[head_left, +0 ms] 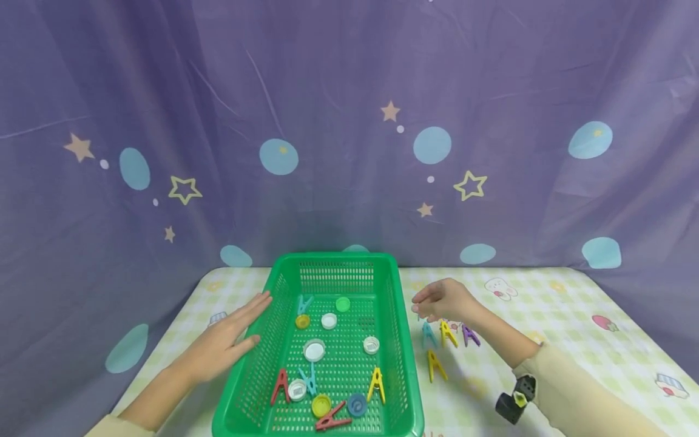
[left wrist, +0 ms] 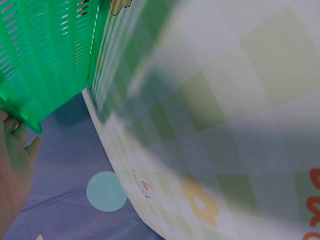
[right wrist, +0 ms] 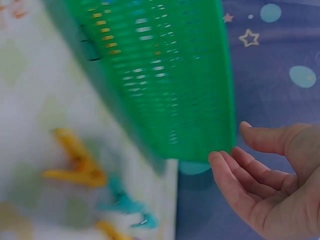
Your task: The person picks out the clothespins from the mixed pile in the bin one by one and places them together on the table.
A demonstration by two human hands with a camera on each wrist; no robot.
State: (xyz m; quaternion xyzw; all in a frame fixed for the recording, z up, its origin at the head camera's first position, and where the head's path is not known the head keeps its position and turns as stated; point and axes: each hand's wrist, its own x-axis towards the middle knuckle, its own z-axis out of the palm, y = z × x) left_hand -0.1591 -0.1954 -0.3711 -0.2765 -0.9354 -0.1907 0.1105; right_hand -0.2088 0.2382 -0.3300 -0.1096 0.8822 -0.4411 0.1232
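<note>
Green plastic takes centre stage: the basket [head_left: 335, 255] sits on the checked counter [head_left: 568, 352], caps [head_left: 314, 350] and pegs scattered across its floor, and the sorting looks well under way. Left hand [head_left: 225, 340] lies along the near-left rim, fingers straight, gripping nothing, apparently there to steady things. Over on the other side, right hand [head_left: 450, 300] hovers just outside the far part of the right wall, thumb and fingertips apart, fingers softly bent, nothing between them. Below it on the counter we have a blue peg [head_left: 428, 331], a purple peg [head_left: 468, 334] and two yellow pegs [head_left: 433, 359], so my read is pegs out, caps staying in, and we're between picks. Five pegs lie inside yet: two red, two blue, and a yellow one [head_left: 376, 379] near the right wall, seemingly the easiest. What's called for? Probably a lift over that rim, then a neat pinch; the crowded front corner could see a cap knocked aside.
</note>
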